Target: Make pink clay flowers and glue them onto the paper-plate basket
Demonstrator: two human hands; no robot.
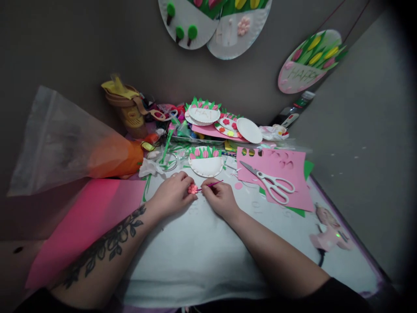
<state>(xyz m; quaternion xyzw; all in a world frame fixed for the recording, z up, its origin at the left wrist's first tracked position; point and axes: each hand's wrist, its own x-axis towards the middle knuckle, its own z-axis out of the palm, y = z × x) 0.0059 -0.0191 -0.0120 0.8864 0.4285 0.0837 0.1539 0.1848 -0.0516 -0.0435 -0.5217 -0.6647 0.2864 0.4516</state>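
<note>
A small coral-pink flower (192,188) sits between the thumb and fingers of my left hand (172,191), which is closed around its edge. My right hand (222,199) pinches a thin purple stick-like tool (215,183). The tool's tip points left and is at the flower's right side; whether it touches cannot be told. Just beyond both hands lies a white paper-plate basket (206,166) with pink tulips and green leaves along its top.
White-handled scissors (273,182) lie on pink paper (293,161) at right, near a pink glue gun (329,238). A plastic bag (68,143), a lidded cup (128,113) and decorated plates (203,114) stand behind. A pink sheet (87,217) lies left.
</note>
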